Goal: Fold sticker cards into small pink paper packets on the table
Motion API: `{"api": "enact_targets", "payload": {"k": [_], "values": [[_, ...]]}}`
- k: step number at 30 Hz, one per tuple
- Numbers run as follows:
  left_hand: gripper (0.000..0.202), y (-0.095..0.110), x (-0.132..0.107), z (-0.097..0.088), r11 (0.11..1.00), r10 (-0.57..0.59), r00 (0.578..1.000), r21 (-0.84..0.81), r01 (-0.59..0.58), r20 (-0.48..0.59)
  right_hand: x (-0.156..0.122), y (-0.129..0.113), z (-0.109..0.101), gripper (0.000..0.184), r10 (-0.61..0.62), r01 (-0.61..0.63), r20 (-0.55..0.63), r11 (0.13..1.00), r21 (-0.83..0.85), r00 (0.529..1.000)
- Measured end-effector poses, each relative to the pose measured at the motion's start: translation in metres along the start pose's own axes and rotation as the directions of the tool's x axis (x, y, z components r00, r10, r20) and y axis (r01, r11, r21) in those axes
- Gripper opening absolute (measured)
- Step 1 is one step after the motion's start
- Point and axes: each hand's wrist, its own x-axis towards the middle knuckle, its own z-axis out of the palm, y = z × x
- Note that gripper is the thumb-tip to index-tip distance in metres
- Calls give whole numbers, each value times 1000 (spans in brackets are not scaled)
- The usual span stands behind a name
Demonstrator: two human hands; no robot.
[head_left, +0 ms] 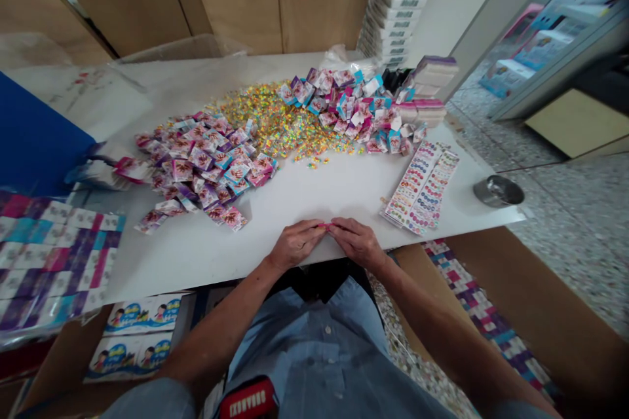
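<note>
Nearest the camera, two bare forearms were seen extended forward from a blue button-front shirt (pixel 314 347) and converging at the front edge of a white table (pixel 196 268). The left hand (pixel 295 244) and the right hand (pixel 358 242) were held palm down, with the fingers of both brought together. One small pink piece (pixel 323 226) was pinched between them, over the tabletop near its front edge. Below that edge on the left, two printed cards (pixel 142 314) were laid in a cardboard box (pixel 59 347), and one stack of patterned packets (pixel 54 262) was placed beside them. To the right of the hands, two sheets of coloured dot stickers (pixel 417 186) lay side by side, and one steel bowl (pixel 498 190) stood near the table's right corner. Farther away, two heaps of pink-and-white sachets (pixel 206 170) (pixel 348 111), too numerous to count, were separated by one heap of small yellowish loose pieces (pixel 275 121). One tall stack of flat white packets (pixel 398 6) rose beyond the table.
</note>
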Motion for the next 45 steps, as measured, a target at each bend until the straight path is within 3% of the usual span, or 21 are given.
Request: {"api": "enact_targets", "payload": {"k": [3, 6, 7, 9, 11, 12, 14, 15, 17, 20, 23, 26, 30, 32, 34, 38, 41, 45], "values": [[24, 10, -1, -2, 1000, 1, 999, -2, -1, -40, -3, -6, 2, 29, 61, -60, -6, 996, 69, 998], [24, 24, 2, -26, 998, -51, 973, 21, 58, -225, -6, -9, 2, 33, 270, -251, -79, 948, 195, 960], [24, 26, 5, -42, 994, -87, 942, 39, 105, -324, -7, -10, 2, 31, 353, -320, -112, 916, 241, 929], [28, 23, 12, -85, 970, -150, 823, 81, 231, -548, -8, -9, 2, 23, 465, -404, -151, 859, 314, 872], [38, 12, 20, -135, 913, -144, 691, 174, 369, -709, -7, -8, 3, 18, 482, -418, -146, 848, 328, 864], [42, 4, 23, -158, 875, -100, 667, 254, 412, -738, -6, -7, 3, 18, 470, -411, -137, 855, 315, 872], [52, -12, 27, -190, 784, 0, 752, 467, 409, -659, -3, -6, 4, 17, 436, -390, -127, 877, 280, 891], [54, -18, 27, -196, 750, 32, 788, 535, 388, -615, -1, -7, 5, 17, 427, -384, -122, 883, 269, 896], [50, -26, 24, -186, 722, 90, 841, 616, 315, -534, 1, -8, 4, 18, 436, -393, -118, 878, 274, 892], [36, -26, 11, -131, 757, 173, 861, 624, 194, -478, 4, -11, -2, 21, 474, -425, -102, 850, 311, 874], [22, -21, -2, -69, 857, 89, 907, 496, 141, -412, 10, -6, -24, 20, 467, -421, -136, 865, 272, 874], [20, -22, -8, -33, 920, -23, 942, 362, 152, -335, 14, 20, -66, 22, 424, -405, -261, 906, 125, 867], [21, -27, -6, -28, 931, -87, 948, 314, 186, -306, 13, 93, -139, 45, 431, -503, -355, 853, -138, 830], [21, -28, -4, -31, 932, -98, 950, 308, 192, -297, 9, 134, -168, 61, 435, -527, -321, 792, -309, 841], [21, -27, -4, -33, 927, -91, 955, 327, 185, -283, 4, 168, -183, 73, 455, -509, -229, 754, -415, 860], [20, -27, -4, -32, 909, -83, 963, 377, 179, -256, -4, 205, -183, 67, 518, -491, -98, 709, -506, 850], [20, -27, -4, -31, 899, -81, 967, 402, 176, -242, -9, 213, -175, 53, 501, -514, -165, 714, -476, 849], [20, -28, -3, -31, 885, -55, 971, 439, 156, -234, -11, 212, -171, 39, 472, -534, -256, 789, -304, 844]]}}
